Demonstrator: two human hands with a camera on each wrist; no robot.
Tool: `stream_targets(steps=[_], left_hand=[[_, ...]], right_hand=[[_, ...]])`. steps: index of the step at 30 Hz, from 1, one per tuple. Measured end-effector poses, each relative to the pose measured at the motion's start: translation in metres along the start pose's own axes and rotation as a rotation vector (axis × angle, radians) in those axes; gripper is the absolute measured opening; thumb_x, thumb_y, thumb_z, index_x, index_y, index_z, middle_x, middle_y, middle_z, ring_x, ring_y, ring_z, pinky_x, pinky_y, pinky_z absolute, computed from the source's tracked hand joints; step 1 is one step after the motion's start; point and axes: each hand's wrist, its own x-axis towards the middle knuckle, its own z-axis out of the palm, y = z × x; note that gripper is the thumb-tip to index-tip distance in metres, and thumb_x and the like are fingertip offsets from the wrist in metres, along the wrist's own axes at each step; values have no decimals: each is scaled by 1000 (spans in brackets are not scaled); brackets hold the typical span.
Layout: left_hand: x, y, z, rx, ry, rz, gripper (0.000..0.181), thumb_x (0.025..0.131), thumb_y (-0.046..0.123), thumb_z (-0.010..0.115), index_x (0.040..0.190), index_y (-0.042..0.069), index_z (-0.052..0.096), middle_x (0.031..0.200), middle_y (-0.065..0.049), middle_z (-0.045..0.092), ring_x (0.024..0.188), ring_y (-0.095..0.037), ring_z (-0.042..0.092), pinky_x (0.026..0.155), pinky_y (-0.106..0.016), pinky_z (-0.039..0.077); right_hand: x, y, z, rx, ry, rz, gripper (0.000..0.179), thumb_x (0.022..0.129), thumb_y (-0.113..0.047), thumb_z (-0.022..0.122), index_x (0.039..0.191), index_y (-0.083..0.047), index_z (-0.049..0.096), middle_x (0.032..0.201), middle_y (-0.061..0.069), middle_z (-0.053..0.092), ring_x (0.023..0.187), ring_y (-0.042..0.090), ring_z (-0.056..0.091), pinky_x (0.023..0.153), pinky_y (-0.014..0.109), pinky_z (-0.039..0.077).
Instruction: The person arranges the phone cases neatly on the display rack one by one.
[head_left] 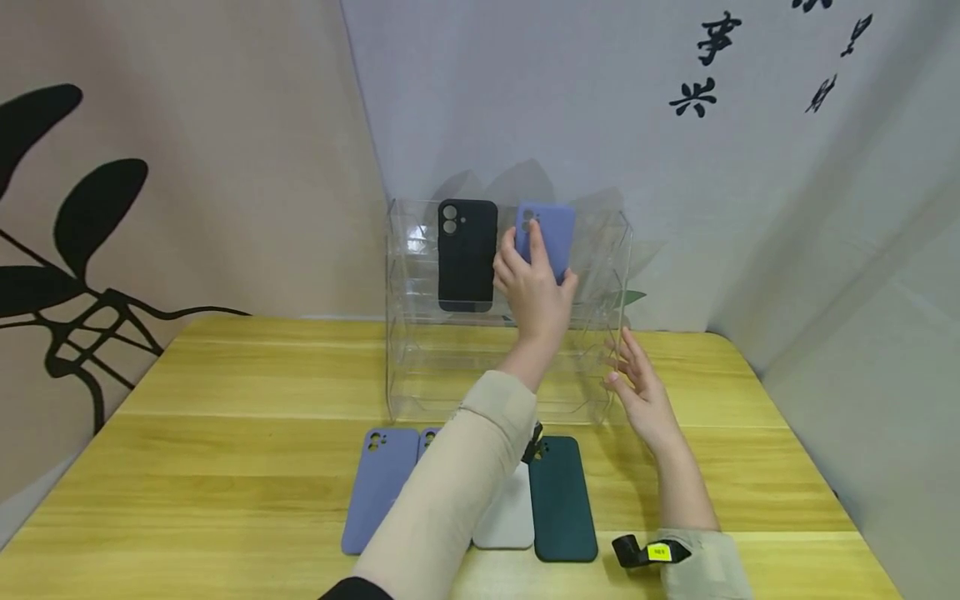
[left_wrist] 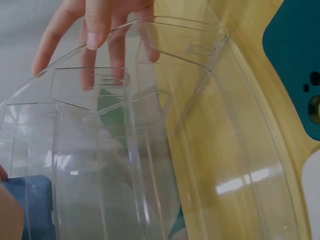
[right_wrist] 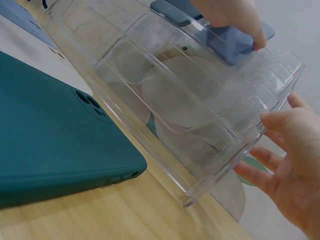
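Note:
In the head view my left hand (head_left: 534,292) holds a periwinkle-blue phone case (head_left: 557,229) at the top tier of a clear acrylic display stand (head_left: 487,408). The index finger lies along the camera cutout, and the thumb is at the case's right edge. To its left a black phone case (head_left: 467,254) leans upright on the same tier. My right hand (head_left: 647,400) grips the stand's right side panel, its thumb at the front edge and its fingers spread along the outside, as the right wrist view also shows.
On the wooden table (head_left: 225,467) before the stand lie a blue phone case (head_left: 380,483), another mostly hidden by my left sleeve, a white case (head_left: 510,517) and a dark green case (head_left: 562,500). A pale curtain (head_left: 525,92) hangs close behind the stand.

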Motion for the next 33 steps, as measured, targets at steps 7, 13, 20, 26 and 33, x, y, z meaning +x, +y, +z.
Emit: stream_targets(steps=[7, 13, 20, 26, 33], left_hand=[[-6, -2, -1, -28, 11, -12, 80, 79, 31, 77, 146, 9, 39, 143, -18, 30, 125, -35, 32, 97, -47, 33], [-13, -7, -10, -106, -8, -2, 82, 77, 29, 79, 145, 7, 40, 142, -17, 31, 126, -35, 31, 99, -47, 33], [-26, -8, -38, -226, -69, 41, 84, 77, 29, 80, 146, 5, 38, 141, -17, 33, 127, -33, 31, 100, -48, 32], [-41, -15, -66, -273, -100, 114, 86, 74, 27, 83, 144, 3, 40, 139, -19, 34, 126, -34, 32, 100, -50, 31], [-61, -28, -102, -334, -126, 142, 90, 69, 23, 87, 143, -1, 40, 135, -21, 37, 120, -37, 35, 98, -52, 31]], right_hand=[[-1, 1, 0, -11, 0, -5, 69, 98, 2, 46, 154, -27, 18, 149, 22, 31, 128, 46, 36, 85, 19, 46], [-2, -17, 3, -3, -6, 12, 67, 98, 6, 44, 155, -14, 15, 148, 27, 29, 128, 49, 35, 85, 19, 46], [0, -4, 0, 6, -7, 21, 69, 98, 4, 45, 155, -18, 15, 150, 23, 28, 129, 46, 35, 85, 19, 46], [0, -1, 0, 3, -2, 3, 69, 98, 1, 46, 155, -20, 15, 150, 22, 29, 128, 46, 35, 85, 18, 46], [-2, -18, 2, 10, -10, 0, 70, 97, 7, 44, 155, -18, 15, 148, 28, 28, 127, 51, 33, 86, 20, 46]])
